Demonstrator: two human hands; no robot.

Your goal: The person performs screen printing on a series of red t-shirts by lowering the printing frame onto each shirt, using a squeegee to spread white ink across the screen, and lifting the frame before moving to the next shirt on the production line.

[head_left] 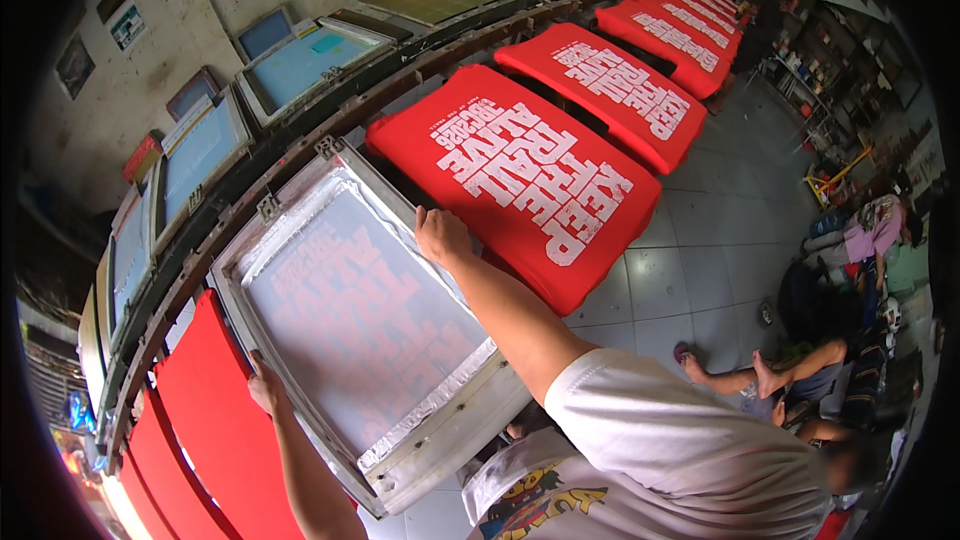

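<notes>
At 8 o'clock in the picture, between both hands, a big silk screen (350,325), with silvery tape (430,406) round the mesh (320,370). Looks hard and stiff round the outside, thin and tight in the middle. Probably not too heavy, but wide and clumsy for one hand. Likely easy to poke a hole in the mesh (so no thumbs there!). Best to take hold by the long side rails, well away from the hinge clamps (267,206) at 11 and 12 o'clock on the screen. Maybe slippery if inky, but hard to tell.

At 8 o'clock on the screen, left hand (265,387), curled round one side rail, with the forearm (312,485) up from 6 o'clock. At 1 o'clock, right hand (442,237), bent over the other rail, with the arm (520,325) stretched out from 4 o'clock. Some fingertips hidden (no way to see how tight). Past the right hand, at 2 o'clock, a red shirt (530,180) with white printing. Beside the left hand, at 8 o'clock, plain red cloth (205,390).
</notes>
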